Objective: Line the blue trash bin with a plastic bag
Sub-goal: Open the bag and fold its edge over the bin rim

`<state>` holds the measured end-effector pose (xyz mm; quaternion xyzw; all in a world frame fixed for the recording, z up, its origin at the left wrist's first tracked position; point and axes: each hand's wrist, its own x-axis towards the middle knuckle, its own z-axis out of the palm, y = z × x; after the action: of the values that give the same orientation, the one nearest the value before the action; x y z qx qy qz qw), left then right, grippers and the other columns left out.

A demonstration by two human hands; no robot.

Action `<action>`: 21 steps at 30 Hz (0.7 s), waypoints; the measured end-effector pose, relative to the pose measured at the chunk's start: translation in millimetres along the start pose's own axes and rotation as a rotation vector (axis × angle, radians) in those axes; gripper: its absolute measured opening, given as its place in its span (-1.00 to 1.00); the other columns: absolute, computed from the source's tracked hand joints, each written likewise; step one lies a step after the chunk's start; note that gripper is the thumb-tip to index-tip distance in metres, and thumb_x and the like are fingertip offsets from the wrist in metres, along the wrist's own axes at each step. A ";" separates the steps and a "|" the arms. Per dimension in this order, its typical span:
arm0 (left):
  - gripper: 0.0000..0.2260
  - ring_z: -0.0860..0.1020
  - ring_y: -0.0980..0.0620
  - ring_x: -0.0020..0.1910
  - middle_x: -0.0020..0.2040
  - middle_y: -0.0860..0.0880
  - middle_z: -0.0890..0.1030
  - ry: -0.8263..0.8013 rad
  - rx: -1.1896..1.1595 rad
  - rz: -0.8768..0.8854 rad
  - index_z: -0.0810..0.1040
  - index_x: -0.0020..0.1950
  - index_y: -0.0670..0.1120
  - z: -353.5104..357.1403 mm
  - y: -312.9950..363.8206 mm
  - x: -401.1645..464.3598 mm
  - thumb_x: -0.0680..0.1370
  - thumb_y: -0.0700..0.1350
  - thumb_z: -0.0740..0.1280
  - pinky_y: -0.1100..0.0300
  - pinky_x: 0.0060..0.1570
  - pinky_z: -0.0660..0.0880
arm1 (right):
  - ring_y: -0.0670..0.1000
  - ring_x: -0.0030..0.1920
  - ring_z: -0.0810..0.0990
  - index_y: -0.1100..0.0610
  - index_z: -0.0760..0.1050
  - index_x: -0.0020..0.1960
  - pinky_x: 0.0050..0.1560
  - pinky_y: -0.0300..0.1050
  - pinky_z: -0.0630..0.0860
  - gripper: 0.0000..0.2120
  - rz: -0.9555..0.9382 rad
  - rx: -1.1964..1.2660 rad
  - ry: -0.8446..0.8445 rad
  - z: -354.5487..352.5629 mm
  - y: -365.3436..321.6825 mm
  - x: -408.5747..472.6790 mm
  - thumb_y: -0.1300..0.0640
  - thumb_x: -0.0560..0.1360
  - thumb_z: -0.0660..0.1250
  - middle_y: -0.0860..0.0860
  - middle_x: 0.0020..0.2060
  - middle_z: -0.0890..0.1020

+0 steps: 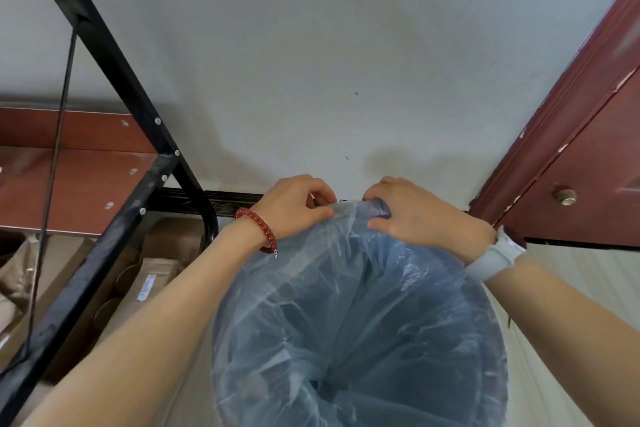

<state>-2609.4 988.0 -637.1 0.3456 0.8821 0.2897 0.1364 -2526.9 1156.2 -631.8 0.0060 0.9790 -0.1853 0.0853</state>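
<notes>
Your blue trash bin (pixel 485 374) stands on the floor close to the white wall (pixel 311 45), its mouth open toward you, and the clear plastic bag (pixel 346 305) already hangs inside it, the film draped over the near and side parts of the rim and sagging into folds toward the bottom. At the far edge of the rim, against the wall, the film is bunched and not yet seen folded over. Your left hand (pixel 298 204) has its fingers curled and pinches that gathered edge; your right hand (pixel 412 215) grips the bag where it meets the far rim, fingers wrapped over the lip. The two hands sit near each other, apart by a short span of stretched film. In my judgement the lining is mostly done and the far rim is the step in hand. Risks: the film is thin, and pulling hard between two close pinches could tear it; tugging the far side down may drag the near side off the rim; the narrow gap to the wall may leave the fold shallow, so the bag slips in under load. To the left stand a black metal frame (pixel 114 55) and cardboard boxes (pixel 152 274); to the right, a reddish door (pixel 588 149).
</notes>
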 end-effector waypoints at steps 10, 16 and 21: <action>-0.91 0.52 0.04 -0.15 -0.19 0.05 0.58 -0.005 -0.122 0.027 0.51 -0.02 -0.06 -6.5 9.9 4.1 0.49 -0.12 0.30 0.26 -0.16 0.41 | 0.01 -0.20 0.48 0.05 0.44 -0.11 -0.20 -0.12 0.41 -0.94 -0.039 0.108 0.173 -21.6 -6.4 -0.9 0.17 0.44 0.26 -0.04 -0.23 0.52; -0.90 0.42 0.22 -0.33 -0.29 0.12 0.49 -0.094 -0.036 0.013 0.42 0.04 -0.05 -2.9 9.6 5.3 0.55 -0.08 0.19 0.46 -0.36 0.32 | -0.04 -0.11 0.56 0.01 0.44 0.10 -0.04 -0.17 0.46 -0.78 0.127 0.498 -0.060 -31.1 3.9 -7.0 0.04 0.46 0.30 -0.04 -0.11 0.59; -0.83 0.40 0.13 -0.32 -0.24 0.04 0.48 -0.022 0.047 0.062 0.46 0.08 -0.12 1.1 10.4 2.1 0.56 -0.09 0.18 0.29 -0.40 0.26 | 0.03 0.06 0.57 0.11 0.47 0.16 0.16 -0.03 0.49 -0.69 0.200 0.557 -0.178 -38.0 8.7 -11.2 -0.01 0.48 0.26 0.01 0.07 0.58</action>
<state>-2604.9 996.0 -631.8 0.3790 0.8759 0.2693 0.1289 -2521.8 1178.4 -598.2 0.1095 0.8738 -0.4369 0.1834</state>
